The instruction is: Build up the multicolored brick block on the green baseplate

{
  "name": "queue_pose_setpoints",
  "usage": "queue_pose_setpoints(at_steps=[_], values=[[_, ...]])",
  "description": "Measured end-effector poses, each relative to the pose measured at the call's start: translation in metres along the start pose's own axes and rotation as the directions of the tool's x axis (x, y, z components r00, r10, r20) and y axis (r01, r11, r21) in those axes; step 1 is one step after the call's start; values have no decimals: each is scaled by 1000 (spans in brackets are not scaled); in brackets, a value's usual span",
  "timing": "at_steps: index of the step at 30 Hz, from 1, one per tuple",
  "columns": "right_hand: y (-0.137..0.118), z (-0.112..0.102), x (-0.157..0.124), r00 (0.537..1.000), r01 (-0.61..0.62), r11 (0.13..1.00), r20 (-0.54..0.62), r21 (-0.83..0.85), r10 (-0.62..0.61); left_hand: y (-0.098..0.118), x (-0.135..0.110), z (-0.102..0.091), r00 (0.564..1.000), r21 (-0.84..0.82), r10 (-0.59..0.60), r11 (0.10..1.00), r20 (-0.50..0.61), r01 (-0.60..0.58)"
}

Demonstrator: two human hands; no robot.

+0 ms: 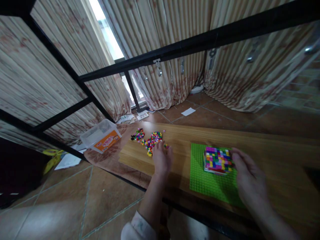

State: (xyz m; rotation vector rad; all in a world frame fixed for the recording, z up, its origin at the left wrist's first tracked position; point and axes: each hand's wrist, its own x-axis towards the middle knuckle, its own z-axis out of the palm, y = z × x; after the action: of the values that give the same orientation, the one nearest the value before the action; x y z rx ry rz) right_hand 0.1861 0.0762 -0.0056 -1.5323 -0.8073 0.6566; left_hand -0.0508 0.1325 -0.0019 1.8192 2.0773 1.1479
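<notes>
My left hand (162,160) reaches down to the near edge of a loose pile of small coloured toy bricks (152,140), its fingers bent and slightly apart; I see nothing held in them. On a green studded baseplate (198,173) stands a low, boxy build of toy bricks (217,158) with a multicoloured top and paler sides. My right hand (250,176) is at the build's right edge, thumb and fingers drawn together. Blur hides what lies between those fingertips, and whether they touch the build.
The wooden board (175,133) carries the bricks and baseplate. A clear plastic tub (100,135) with an orange label stands on a brown cloth (125,170) at the left. Black metal bars (150,60) cross in front of curtains (170,26). Papers (188,111) lie on the tiled floor.
</notes>
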Motion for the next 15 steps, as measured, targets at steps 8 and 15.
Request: queue_pose_setpoints(at_steps=[8, 15], values=[[-1, -6, 4, 998, -45, 999, -41, 21, 46, -12, 2, 13, 961, 288, 237, 919, 142, -270], [2, -15, 5, 998, -67, 997, -7, 31, 67, -12, 14, 19, 933, 311, 235, 896, 272, -316]])
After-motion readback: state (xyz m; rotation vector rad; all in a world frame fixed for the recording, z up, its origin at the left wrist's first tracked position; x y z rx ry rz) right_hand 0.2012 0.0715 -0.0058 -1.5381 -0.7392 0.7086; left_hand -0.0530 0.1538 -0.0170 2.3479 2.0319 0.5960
